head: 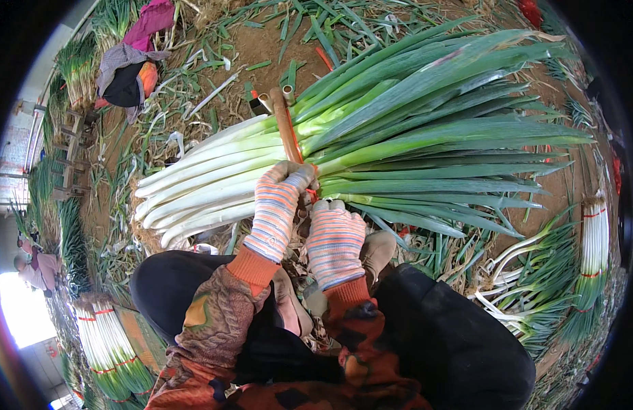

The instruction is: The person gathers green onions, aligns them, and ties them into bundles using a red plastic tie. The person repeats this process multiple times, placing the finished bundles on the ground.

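A large bunch of long green onions [219, 174] lies across in front of me, white stalks to the left and green leaves [439, 138] fanned to the right. A brown rod [282, 123] crosses over its middle, with a red tie [295, 138] running alongside. My left hand [278, 205], in a striped knit glove, pinches the tie at the bunch's near side, by the rod's lower end. Close beside it, my right hand [337, 238], gloved alike, is curled around the tie's near end below the leaf bases. Both hands' fingertips are partly hidden.
Short tube ends [288, 92] stand beyond the bunch. Loose green onions [521, 292] and a tied bundle [594, 241] lie at right. Tied bundles [104, 338] stand at lower left. Leaf scraps litter the soil [260, 48]. A person [40, 269] is at far left; clothing [124, 77] lies upper left.
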`<action>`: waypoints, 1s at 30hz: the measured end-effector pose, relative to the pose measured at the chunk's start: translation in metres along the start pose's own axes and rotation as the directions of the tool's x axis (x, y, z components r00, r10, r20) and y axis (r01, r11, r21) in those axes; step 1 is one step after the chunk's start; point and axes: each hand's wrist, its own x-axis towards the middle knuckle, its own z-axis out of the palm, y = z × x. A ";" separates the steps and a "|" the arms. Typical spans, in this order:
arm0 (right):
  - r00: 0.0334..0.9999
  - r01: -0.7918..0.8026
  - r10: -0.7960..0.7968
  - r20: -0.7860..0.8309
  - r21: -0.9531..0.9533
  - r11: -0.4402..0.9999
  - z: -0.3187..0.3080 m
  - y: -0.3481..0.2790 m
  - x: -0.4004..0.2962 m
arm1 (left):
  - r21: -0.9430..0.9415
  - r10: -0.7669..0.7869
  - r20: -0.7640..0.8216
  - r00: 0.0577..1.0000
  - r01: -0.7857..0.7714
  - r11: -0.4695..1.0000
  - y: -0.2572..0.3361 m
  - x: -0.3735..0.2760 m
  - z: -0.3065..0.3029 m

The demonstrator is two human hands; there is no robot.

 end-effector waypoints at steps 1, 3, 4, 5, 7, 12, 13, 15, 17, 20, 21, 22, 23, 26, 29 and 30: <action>1.000 0.001 -0.001 -0.018 0.003 1.000 -0.003 0.000 0.002 | 0.116 -0.003 -0.018 1.000 0.005 0.993 -0.002 0.004 -0.001; 0.999 -0.019 0.022 -0.028 0.106 0.994 -0.009 0.002 0.006 | 0.089 0.186 0.096 0.978 -0.195 0.977 -0.002 -0.006 -0.006; 0.998 -0.054 0.056 -0.011 0.132 0.990 -0.009 0.005 0.007 | 0.034 0.169 0.109 0.980 -0.174 0.984 0.004 -0.012 -0.002; 0.996 -0.091 0.091 0.006 0.158 0.983 -0.011 0.008 0.009 | -0.022 0.152 0.125 0.980 -0.151 0.988 0.008 -0.014 0.002; 0.977 -0.208 0.183 0.110 0.297 0.932 -0.012 0.006 0.016 | -0.135 0.208 0.095 0.974 -0.194 0.972 0.001 -0.009 -0.005; 0.922 -0.366 0.316 0.223 0.767 0.527 0.005 0.019 0.026 | 0.034 0.224 0.135 0.965 -0.231 0.972 -0.007 -0.001 -0.017; 0.890 -0.419 0.332 0.314 0.851 0.318 -0.001 0.021 0.030 | 0.127 0.241 0.188 0.952 -0.267 0.955 -0.006 -0.001 -0.019; 0.862 -0.416 0.342 0.373 0.908 0.058 -0.003 0.028 0.035 | 0.292 0.235 0.295 0.926 -0.321 0.901 -0.006 0.003 -0.014; 0.904 -0.383 0.298 0.308 0.892 0.240 0.014 0.039 0.034 | 0.449 0.184 0.370 0.911 -0.348 0.823 -0.006 0.005 -0.015; 0.837 -0.417 0.202 0.509 0.831 -0.367 0.012 0.037 0.033 | 0.603 0.283 0.321 0.904 -0.426 0.675 0.000 -0.004 -0.010; 0.845 -0.421 0.235 0.480 0.868 -0.262 0.007 0.034 0.033 | 0.611 0.347 0.332 0.877 -0.481 0.629 -0.002 -0.005 -0.006; 0.854 -0.421 0.267 0.447 0.894 -0.152 0.000 0.029 0.031 | 0.616 0.410 0.346 0.844 -0.534 0.580 -0.004 -0.006 -0.002; 0.863 -0.417 0.297 0.408 0.908 -0.038 -0.006 0.027 0.030 | 0.617 0.470 0.362 0.805 -0.585 0.527 -0.005 -0.006 0.001; 0.966 -0.174 0.249 0.071 0.888 0.426 -0.002 0.021 0.026 | 0.554 0.379 0.330 0.865 -0.502 0.664 -0.009 -0.004 -0.009; 0.952 -0.242 0.272 0.139 0.888 0.392 -0.008 0.009 0.023 | 0.420 0.340 0.286 0.896 -0.437 0.795 -0.015 -0.001 -0.019; 0.955 -0.218 0.279 0.103 0.879 0.424 -0.011 0.011 0.022 | 0.364 0.345 0.282 0.895 -0.433 0.825 -0.016 0.000 -0.016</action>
